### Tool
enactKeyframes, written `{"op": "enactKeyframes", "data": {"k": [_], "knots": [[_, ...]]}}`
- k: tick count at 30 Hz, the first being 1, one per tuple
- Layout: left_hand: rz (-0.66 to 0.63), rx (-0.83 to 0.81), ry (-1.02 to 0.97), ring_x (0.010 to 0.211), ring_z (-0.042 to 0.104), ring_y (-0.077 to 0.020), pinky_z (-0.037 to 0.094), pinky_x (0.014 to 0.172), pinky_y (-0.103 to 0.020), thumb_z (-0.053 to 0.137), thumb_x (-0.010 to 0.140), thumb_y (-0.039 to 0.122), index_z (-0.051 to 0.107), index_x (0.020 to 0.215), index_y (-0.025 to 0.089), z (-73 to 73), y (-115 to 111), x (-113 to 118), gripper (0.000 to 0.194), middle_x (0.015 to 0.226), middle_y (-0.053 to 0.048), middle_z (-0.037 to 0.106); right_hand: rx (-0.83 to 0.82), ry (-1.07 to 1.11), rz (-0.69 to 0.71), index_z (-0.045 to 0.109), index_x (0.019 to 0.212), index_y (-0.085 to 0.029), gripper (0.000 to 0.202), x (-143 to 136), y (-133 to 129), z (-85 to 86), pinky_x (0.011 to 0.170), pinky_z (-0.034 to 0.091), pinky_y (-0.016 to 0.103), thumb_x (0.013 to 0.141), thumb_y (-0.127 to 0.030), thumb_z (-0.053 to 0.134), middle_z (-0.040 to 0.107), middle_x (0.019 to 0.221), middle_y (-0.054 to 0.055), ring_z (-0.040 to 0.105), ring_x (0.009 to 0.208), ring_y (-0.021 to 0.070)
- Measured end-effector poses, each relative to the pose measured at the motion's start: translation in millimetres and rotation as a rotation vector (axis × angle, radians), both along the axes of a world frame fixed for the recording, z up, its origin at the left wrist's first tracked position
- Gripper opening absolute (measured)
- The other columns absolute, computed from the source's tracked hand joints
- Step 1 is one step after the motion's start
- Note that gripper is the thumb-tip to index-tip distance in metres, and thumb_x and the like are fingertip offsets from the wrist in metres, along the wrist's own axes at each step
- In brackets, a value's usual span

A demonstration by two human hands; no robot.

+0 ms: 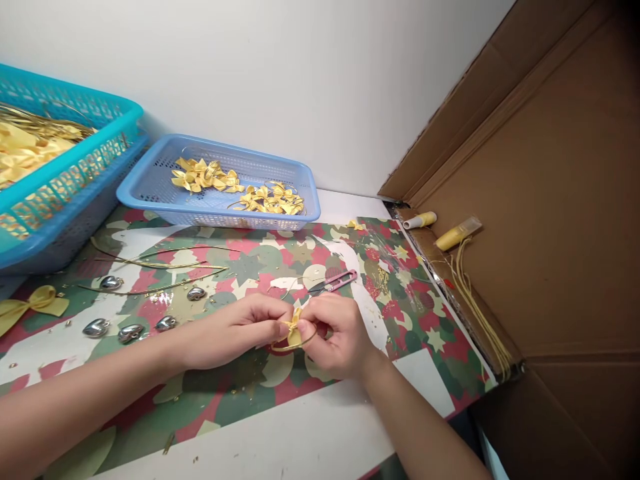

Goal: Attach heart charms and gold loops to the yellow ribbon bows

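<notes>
Between my two hands is a small yellow ribbon bow [295, 335] with a loop of gold cord hanging from it. My left hand [243, 330] pinches the bow from the left with thumb and forefinger. From the right, my right hand [337, 332] is closed on the same bow, its thumb pressed against the ribbon. My fingers hide part of the knot. Just beyond the hands lie pink-handled thread snips [341, 280]. Several silver heart charms [131, 333] rest on the table left of my left hand.
A blue basket [235, 217] at the back holds finished-looking bows; a teal basket [65, 160] at left holds ribbon and cord. Loose gold cords [165, 265] and a larger yellow bow [40, 303] lie on the patterned table cover. Cardboard [540, 220] walls the right side.
</notes>
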State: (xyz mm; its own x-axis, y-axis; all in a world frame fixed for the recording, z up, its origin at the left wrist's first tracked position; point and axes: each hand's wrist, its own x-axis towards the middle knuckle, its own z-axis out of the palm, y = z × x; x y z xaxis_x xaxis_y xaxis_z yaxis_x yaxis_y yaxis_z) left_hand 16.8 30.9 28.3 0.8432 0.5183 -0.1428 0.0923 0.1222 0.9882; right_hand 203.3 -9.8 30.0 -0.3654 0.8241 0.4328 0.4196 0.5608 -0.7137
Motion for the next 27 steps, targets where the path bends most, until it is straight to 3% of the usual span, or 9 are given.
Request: {"op": "enactKeyframes", "data": {"k": [3, 6, 15, 22, 27], "knots": [[0.012, -0.012, -0.011, 0.058, 0.029, -0.0116, 0.027, 0.053, -0.025, 0.048, 0.091, 0.033, 0.043, 0.063, 0.019, 0.2, 0, -1, 0.032, 0.063, 0.004, 0.037, -0.103, 0.097, -0.005, 0.04, 0.06, -0.024, 0.025, 1, 1, 2.5, 0.05, 0.034, 0.026, 0.084, -0.027, 0.048, 0.039, 0.05, -0.005, 0.036, 0.047, 0.0115], [0.042, 0.001, 0.002, 0.06, 0.036, -0.0125, 0.03, 0.057, -0.025, 0.046, 0.091, 0.033, 0.044, 0.064, 0.02, 0.1, 1, -2, 0.03, 0.063, 0.004, 0.041, -0.155, 0.087, 0.016, 0.048, 0.064, -0.023, 0.023, 4, 4, 4.7, 0.05, 0.035, 0.025, 0.086, -0.028, 0.05, 0.045, 0.053, -0.004, 0.04, 0.049, 0.0117], [0.197, 0.003, 0.013, 0.061, 0.044, -0.0135, 0.037, 0.058, -0.025, 0.046, 0.086, 0.029, 0.045, 0.067, 0.021, -4.4, 1, -2, 0.021, 0.064, 0.003, 0.047, -0.09, 0.062, -0.025, 0.054, 0.066, -0.02, 0.021, 9, 6, 0.5, 0.052, 0.037, 0.024, 0.086, -0.026, 0.049, 0.049, 0.053, -0.004, 0.043, 0.05, 0.0108], [0.404, -0.007, -0.049, 0.053, 0.047, -0.0101, 0.041, 0.05, -0.021, 0.056, 0.089, 0.044, 0.051, 0.076, 0.021, -4.4, -3, 4, 0.027, 0.059, 0.006, 0.049, 0.12, -0.017, -0.099, 0.051, 0.066, -0.021, 0.022, 6, 5, -4.3, 0.057, 0.036, 0.026, 0.087, -0.024, 0.045, 0.049, 0.053, -0.004, 0.041, 0.05, 0.0111], [0.474, 0.033, -0.106, 0.051, 0.051, -0.0085, 0.046, 0.049, -0.019, 0.06, 0.088, 0.044, 0.053, 0.08, 0.02, -7.2, -2, 6, 0.027, 0.06, 0.006, 0.052, 0.064, 0.015, -0.112, 0.049, 0.064, -0.02, 0.024, 7, 5, -3.5, 0.059, 0.034, 0.027, 0.087, -0.022, 0.045, 0.046, 0.053, -0.004, 0.04, 0.051, 0.0108]]}}
